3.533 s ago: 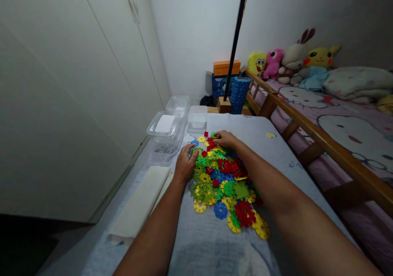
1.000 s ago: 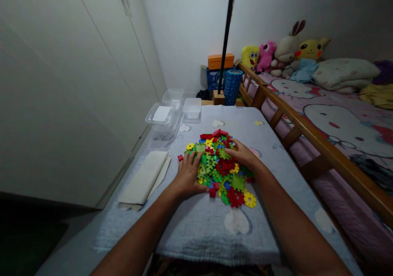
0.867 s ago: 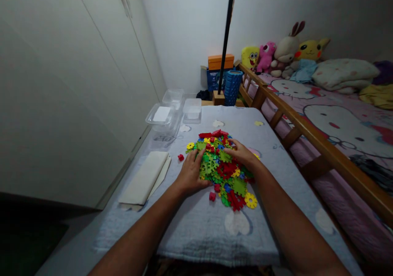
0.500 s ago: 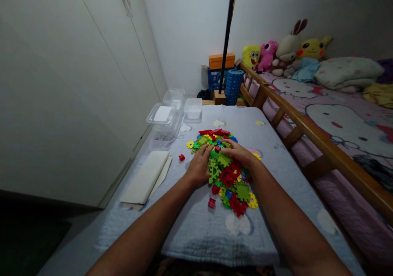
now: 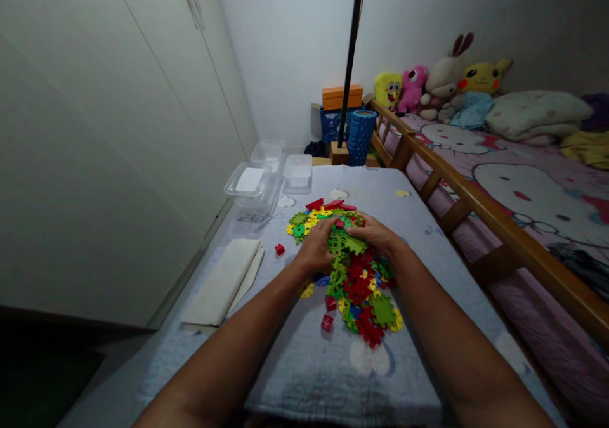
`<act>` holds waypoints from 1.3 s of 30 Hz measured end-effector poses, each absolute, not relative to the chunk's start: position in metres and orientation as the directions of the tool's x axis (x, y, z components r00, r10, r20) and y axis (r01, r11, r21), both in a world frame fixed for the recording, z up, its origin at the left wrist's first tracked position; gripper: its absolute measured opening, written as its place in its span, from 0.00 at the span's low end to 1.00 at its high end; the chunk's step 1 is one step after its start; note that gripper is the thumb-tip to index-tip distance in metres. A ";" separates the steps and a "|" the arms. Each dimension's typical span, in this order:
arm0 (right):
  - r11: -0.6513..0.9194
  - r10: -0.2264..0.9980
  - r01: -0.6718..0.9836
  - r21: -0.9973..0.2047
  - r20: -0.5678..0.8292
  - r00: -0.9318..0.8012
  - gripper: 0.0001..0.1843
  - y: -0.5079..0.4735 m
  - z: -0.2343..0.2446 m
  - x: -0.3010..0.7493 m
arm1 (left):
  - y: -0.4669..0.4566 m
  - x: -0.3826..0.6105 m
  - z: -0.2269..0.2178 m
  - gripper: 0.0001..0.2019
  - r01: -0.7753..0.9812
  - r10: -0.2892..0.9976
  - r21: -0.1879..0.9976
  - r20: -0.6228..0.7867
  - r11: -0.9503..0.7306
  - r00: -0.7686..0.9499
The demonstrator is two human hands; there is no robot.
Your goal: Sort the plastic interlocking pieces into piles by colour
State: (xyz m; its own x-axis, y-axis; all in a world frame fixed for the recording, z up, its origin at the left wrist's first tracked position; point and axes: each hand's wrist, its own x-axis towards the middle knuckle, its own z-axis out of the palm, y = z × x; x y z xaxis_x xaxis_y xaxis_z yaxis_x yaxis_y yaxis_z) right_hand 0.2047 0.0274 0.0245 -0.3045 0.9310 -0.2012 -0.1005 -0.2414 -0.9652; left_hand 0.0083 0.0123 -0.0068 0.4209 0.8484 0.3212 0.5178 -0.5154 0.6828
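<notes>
A heap of toy plastic gears and linking pieces (image 5: pixel 365 276) in red, green, yellow and blue lies on the cloth-covered table. At the heap's far part, my left hand (image 5: pixel 316 248) curls round its left side, fingers bent over green pieces. From the right, my right hand (image 5: pixel 377 233) cups the same clump of green gear pieces (image 5: pixel 343 243). Between my fingertips sits a small red block (image 5: pixel 340 224). Some fingertips are hidden among the pieces. Loose red blocks (image 5: pixel 327 323) lie near the heap's front, and another red block (image 5: pixel 280 249) is to its left.
Clear plastic containers (image 5: pixel 298 173) stand at the table's back left. A folded cream sheet (image 5: pixel 223 282) lies at the left. Along the right runs a wooden bed rail (image 5: pixel 457 212). A black pole (image 5: pixel 351 60) on a wooden base rises behind the table, beside a blue roller (image 5: pixel 361 137).
My hands have gathered the far pieces into a higher clump between them. Yellow and green gears at the left have shifted, and a yellow and a blue piece now show below my left wrist.
</notes>
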 end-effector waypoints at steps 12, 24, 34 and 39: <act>-0.186 0.977 -0.067 -0.980 -0.177 -0.123 0.24 0.077 0.045 0.208 | 0.067 0.017 0.027 0.38 0.554 0.916 0.747 0.186 -0.368 0.357; -0.088 0.996 0.337 -0.937 -0.093 0.001 0.15 0.081 0.021 0.233 | 0.087 -0.025 0.027 0.31 0.819 0.957 0.513 0.018 -0.257 0.289; 0.196 0.977 0.772 -0.604 0.059 -0.203 0.21 0.088 0.040 0.239 | 0.072 -0.028 0.024 0.45 0.899 0.923 0.242 -0.036 -0.364 0.383; 0.193 0.980 0.856 -0.480 0.054 -0.191 0.16 0.122 0.034 0.215 | 0.075 -0.014 0.016 0.47 0.827 0.889 0.375 -0.018 -0.418 0.458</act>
